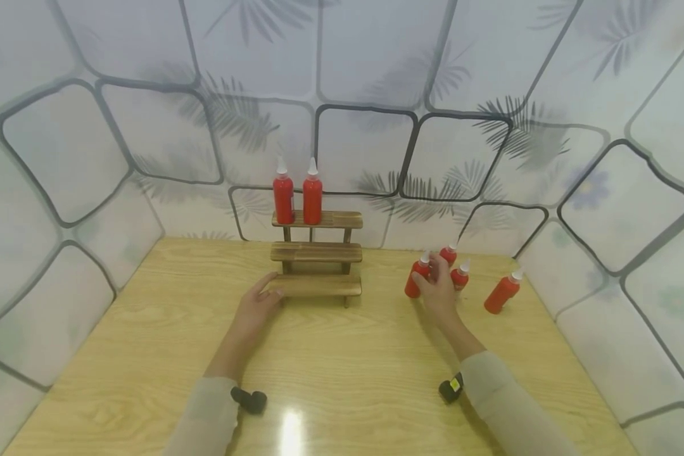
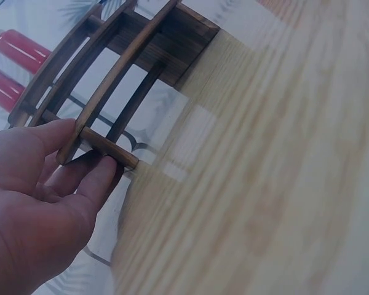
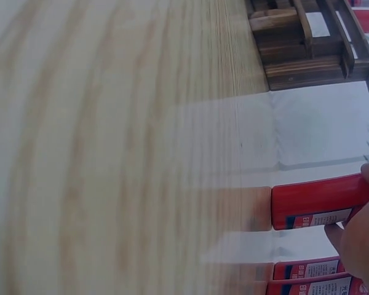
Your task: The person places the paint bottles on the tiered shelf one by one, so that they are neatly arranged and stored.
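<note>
Head view first: a small three-step wooden rack (image 1: 316, 253) stands near the back of a light wood tabletop (image 1: 330, 367), close to the tiled, leaf-print wall (image 1: 490, 95). Two red bottles with white nozzle caps (image 1: 297, 193) stand upright side by side on its top step, toward the left end.

The left hand (image 1: 256, 310) rests at the left end of the bottom step, fingers fairly straight. The left wrist view shows it better — thumb (image 2: 46, 132) on top of the step's end, fingertips (image 2: 101, 172) underneath, so it's lightly pinching that end of the rack.

The right hand (image 1: 437, 288) is over at a cluster of red bottles to the right of the rack. Its fingers curl round the nearest bottle (image 1: 417, 277), which stands upright on the tabletop. Two more bottles (image 1: 455, 266) stand just behind the hand, and a fourth bottle (image 1: 503, 292) stands a bit apart on the right.

In the right wrist view, the held bottle's red body and label (image 3: 313, 201) show with a fingertip (image 3: 360, 252) against it, other labels right beside it — the rack is in the top corner there.

A small black camera (image 1: 249, 400) sits under each wrist.
</note>
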Available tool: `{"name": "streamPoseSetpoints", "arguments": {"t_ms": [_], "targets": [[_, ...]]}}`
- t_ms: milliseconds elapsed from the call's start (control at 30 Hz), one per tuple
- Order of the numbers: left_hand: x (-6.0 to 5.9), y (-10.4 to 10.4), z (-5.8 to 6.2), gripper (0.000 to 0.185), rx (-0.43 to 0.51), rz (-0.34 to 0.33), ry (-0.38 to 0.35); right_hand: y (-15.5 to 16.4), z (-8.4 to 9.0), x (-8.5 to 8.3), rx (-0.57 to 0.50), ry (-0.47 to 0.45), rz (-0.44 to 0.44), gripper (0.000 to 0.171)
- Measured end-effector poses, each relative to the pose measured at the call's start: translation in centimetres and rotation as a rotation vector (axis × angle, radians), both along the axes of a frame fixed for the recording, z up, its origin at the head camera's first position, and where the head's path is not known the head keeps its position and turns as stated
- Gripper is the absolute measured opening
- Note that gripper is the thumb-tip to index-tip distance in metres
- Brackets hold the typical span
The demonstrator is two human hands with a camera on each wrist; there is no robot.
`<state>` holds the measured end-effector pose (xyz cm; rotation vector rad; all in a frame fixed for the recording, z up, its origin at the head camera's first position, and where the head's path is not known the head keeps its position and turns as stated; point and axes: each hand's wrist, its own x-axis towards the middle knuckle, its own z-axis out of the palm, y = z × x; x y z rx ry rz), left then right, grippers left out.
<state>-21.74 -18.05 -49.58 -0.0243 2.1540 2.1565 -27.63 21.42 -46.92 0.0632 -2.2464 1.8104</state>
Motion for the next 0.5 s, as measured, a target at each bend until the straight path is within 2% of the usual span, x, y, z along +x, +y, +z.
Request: {"name": "streamPoseSetpoints", "arguments": {"t_ms": [267, 500], "targets": [[0.2, 0.1, 0.4, 0.064, -0.004, 0.01, -0.013, -0.2, 0.1, 0.3, 0.051, 0.023, -0.006, 0.059], [0.9, 0.1, 1.8, 0.063, 0.036, -0.024, -0.036, -1.3, 0.8, 0.6, 0.041, 0.113, 0.078, 0.054]]}}
